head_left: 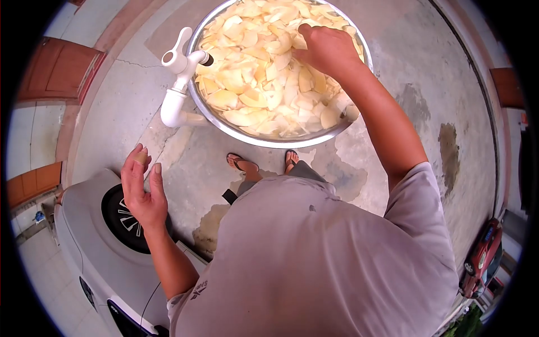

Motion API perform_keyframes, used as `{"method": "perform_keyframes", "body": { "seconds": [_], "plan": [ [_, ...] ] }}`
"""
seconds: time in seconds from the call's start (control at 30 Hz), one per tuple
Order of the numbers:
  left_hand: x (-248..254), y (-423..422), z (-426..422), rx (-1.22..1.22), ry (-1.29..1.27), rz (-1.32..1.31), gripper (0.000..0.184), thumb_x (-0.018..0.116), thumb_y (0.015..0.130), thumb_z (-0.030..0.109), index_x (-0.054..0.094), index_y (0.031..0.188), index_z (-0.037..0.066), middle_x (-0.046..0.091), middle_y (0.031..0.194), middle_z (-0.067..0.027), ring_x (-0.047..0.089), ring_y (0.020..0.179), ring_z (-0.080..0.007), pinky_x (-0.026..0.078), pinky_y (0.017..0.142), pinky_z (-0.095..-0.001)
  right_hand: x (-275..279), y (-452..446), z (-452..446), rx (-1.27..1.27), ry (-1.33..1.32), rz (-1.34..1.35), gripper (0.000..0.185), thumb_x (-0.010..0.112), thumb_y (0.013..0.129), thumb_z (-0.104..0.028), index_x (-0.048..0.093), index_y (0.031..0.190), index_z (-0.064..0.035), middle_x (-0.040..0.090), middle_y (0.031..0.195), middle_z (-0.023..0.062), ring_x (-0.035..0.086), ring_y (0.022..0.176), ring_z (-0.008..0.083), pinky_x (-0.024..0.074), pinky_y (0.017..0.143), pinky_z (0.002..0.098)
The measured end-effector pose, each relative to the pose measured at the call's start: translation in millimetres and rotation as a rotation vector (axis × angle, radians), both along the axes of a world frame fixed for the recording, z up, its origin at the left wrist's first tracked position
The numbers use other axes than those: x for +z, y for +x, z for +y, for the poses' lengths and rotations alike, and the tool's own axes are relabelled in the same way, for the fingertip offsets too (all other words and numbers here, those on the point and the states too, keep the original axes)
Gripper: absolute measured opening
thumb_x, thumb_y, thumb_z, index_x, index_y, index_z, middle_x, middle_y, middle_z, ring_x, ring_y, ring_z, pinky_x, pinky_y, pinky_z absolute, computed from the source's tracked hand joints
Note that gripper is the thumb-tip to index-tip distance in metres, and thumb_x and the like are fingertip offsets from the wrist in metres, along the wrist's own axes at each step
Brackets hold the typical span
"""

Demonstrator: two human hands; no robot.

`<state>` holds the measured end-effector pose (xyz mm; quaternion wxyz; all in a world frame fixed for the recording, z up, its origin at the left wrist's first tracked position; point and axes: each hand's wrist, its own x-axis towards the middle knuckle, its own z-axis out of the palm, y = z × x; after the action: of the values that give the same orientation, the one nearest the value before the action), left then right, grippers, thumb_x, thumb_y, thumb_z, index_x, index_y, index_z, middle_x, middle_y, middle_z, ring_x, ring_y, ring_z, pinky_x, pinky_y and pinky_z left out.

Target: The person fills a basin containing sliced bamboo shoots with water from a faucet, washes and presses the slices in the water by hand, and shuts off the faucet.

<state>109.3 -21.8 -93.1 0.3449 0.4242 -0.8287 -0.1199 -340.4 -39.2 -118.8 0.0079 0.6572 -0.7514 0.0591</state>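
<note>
A large round metal basin (216, 119) is heaped with pale yellow, curved slices (252, 98). What food they are cut from I cannot tell. My right hand (328, 50) is palm down over the upper right of the heap, touching or just above the slices. Its thumb and index finger are apart; the other fingers are mostly hidden beneath the hand. A white tap (178, 76) stands at the basin's left rim, its dark-tipped spout over the slices. Away from the basin, at lower left, my left hand (145, 188) hangs in the air, holding nothing, its fingers apart.
A silver car (90, 224) is close on my left, beneath my left forearm. My sandalled feet (242, 162) stand on a concrete floor (404, 151) with damp patches. At the far right is a red car (483, 255). Brown doors (59, 70) are set in the left wall.
</note>
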Motion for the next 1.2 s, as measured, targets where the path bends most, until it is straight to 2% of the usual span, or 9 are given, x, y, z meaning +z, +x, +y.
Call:
{"method": "perform_keyframes", "body": {
  "seconds": [0.1, 0.2, 0.4, 0.5, 0.6, 0.8, 0.93, 0.97, 1.2],
  "plan": [
    [-7.4, 2.7, 1.5, 0.001, 0.016, 0.001, 0.036, 0.072, 0.095, -0.001, 0.067, 0.130, 0.001, 0.065, 0.133, -0.0211, 0.068, 0.112, -0.0299, 0.062, 0.089, -0.0384, 3.6, 8.3, 35.6, 0.081, 0.036, -0.118, 0.026, 0.073, 0.091, -0.029, 0.071, 0.101, -0.0053, 0.074, 0.090, 0.0149, 0.073, 0.089, 0.0350, 0.0567, 0.079, 0.0462],
    [-10.2, 0.5, 2.5, 0.015, 0.043, -0.009, 0.034, 0.071, 0.096, 0.000, 0.067, 0.130, 0.001, 0.065, 0.134, -0.0197, 0.068, 0.111, -0.0281, 0.062, 0.090, -0.0374, -8.4, 27.7, 62.6, 0.180, 0.187, -0.118, 0.033, 0.075, 0.089, -0.031, 0.069, 0.107, -0.0045, 0.074, 0.092, 0.0140, 0.073, 0.092, 0.0310, 0.0557, 0.078, 0.0448],
    [-8.9, -13.5, 0.8, 0.010, 0.083, -0.029, 0.031, 0.069, 0.099, 0.002, 0.068, 0.130, -0.001, 0.064, 0.136, -0.0176, 0.068, 0.111, -0.0246, 0.060, 0.093, -0.0359, -24.8, 37.9, 57.5, 0.203, 0.158, 0.210, 0.034, 0.076, 0.085, -0.030, 0.070, 0.107, -0.0042, 0.071, 0.095, 0.0125, 0.072, 0.091, 0.0292, 0.0541, 0.079, 0.0408],
    [-8.7, -15.4, -1.8, -0.003, 0.060, -0.023, 0.032, 0.068, 0.099, 0.002, 0.067, 0.131, -0.001, 0.064, 0.136, -0.0172, 0.069, 0.111, -0.0242, 0.059, 0.094, -0.0359, -33.2, 24.7, 44.1, 0.199, 0.103, 0.183, 0.031, 0.075, 0.083, -0.027, 0.073, 0.105, -0.0055, 0.071, 0.094, 0.0120, 0.071, 0.090, 0.0304, 0.0544, 0.081, 0.0424],
    [-7.5, -13.9, -1.3, 0.016, 0.078, -0.027, 0.032, 0.068, 0.099, 0.002, 0.068, 0.131, 0.000, 0.064, 0.136, -0.0169, 0.069, 0.110, -0.0239, 0.059, 0.094, -0.0360, -26.1, 18.7, 41.3, 0.145, 0.043, 0.036, 0.026, 0.073, 0.083, -0.024, 0.077, 0.102, -0.0076, 0.071, 0.094, 0.0114, 0.072, 0.089, 0.0308, 0.0552, 0.082, 0.0432],
    [-13.7, -6.0, -0.5, 0.047, 0.097, -0.021, 0.033, 0.069, 0.098, 0.001, 0.069, 0.131, 0.001, 0.065, 0.136, -0.0165, 0.069, 0.110, -0.0237, 0.060, 0.093, -0.0360, -5.6, 9.4, 44.4, -0.106, -0.033, -0.384, 0.031, 0.075, 0.082, -0.028, 0.081, 0.106, -0.0096, 0.074, 0.097, 0.0120, 0.072, 0.088, 0.0301, 0.0571, 0.079, 0.0409],
    [-15.3, -8.7, 0.0, 0.040, 0.112, -0.031, 0.034, 0.069, 0.097, 0.001, 0.069, 0.131, 0.001, 0.065, 0.136, -0.0168, 0.069, 0.111, -0.0244, 0.060, 0.093, -0.0365, -5.4, 3.8, 48.2, -0.205, -0.096, -0.710, 0.038, 0.084, 0.082, -0.034, 0.080, 0.105, -0.0051, 0.069, 0.080, 0.0075, 0.065, 0.071, 0.0211, 0.0527, 0.067, 0.0351],
    [-14.9, -10.0, -0.2, 0.040, 0.121, -0.038, 0.034, 0.069, 0.097, 0.001, 0.069, 0.131, 0.001, 0.065, 0.136, -0.0169, 0.068, 0.112, -0.0247, 0.060, 0.093, -0.0366, -4.9, 4.5, 49.7, -0.213, -0.127, -0.834, 0.038, 0.086, 0.083, -0.034, 0.079, 0.104, -0.0024, 0.061, 0.071, 0.0025, 0.055, 0.063, 0.0135, 0.0470, 0.061, 0.0310],
    [-14.2, -16.2, -3.4, 0.018, 0.146, -0.055, 0.034, 0.070, 0.097, 0.000, 0.069, 0.131, 0.002, 0.064, 0.136, -0.0168, 0.067, 0.115, -0.0251, 0.060, 0.095, -0.0374, 3.5, 4.5, 59.7, -0.259, -0.092, -0.944, 0.031, 0.085, 0.087, -0.029, 0.078, 0.098, -0.0009, 0.054, 0.064, -0.0032, 0.046, 0.060, 0.0062, 0.0403, 0.055, 0.0276]
  ]
}}
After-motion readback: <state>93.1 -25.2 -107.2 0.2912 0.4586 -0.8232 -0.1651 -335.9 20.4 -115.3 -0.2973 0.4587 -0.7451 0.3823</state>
